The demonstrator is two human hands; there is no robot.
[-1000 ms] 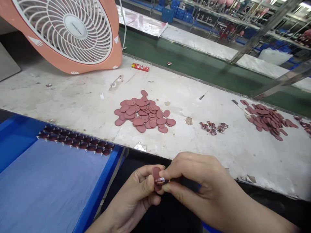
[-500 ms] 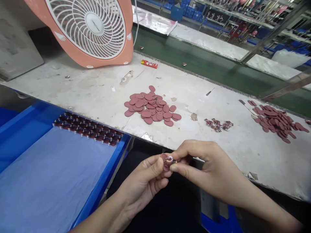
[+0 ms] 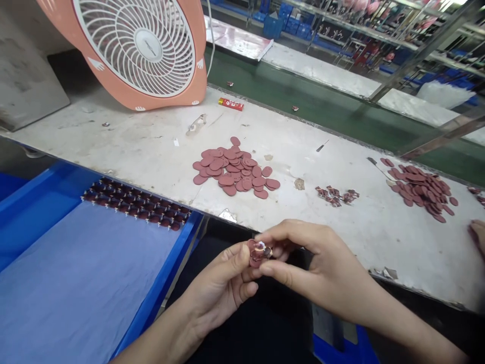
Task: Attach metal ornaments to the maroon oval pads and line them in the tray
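Observation:
My left hand pinches a reddish-brown oval disc between thumb and fingers, just off the table's front edge. Against the disc sits a small dark figurine with a white and yellowish part. Around the figurine, the thumb and index finger of my right hand close from the right side; its other fingers are curled behind. Whether figurine and disc are joined is not visible. Beyond my hands lies a pile of similar oval discs, with a small cluster of figurines to its right.
A blue tray at left holds rows of discs with figurines. An orange fan stands at the back left. Another disc pile, a thin tool and a red battery lie on the table. Another person's hand shows at right.
My hands have shifted slightly left with the disc and figurine, and my right fingertips have moved over the figurine. Another person's hand has come in at the right edge. Small pieces on the green belt moved right.

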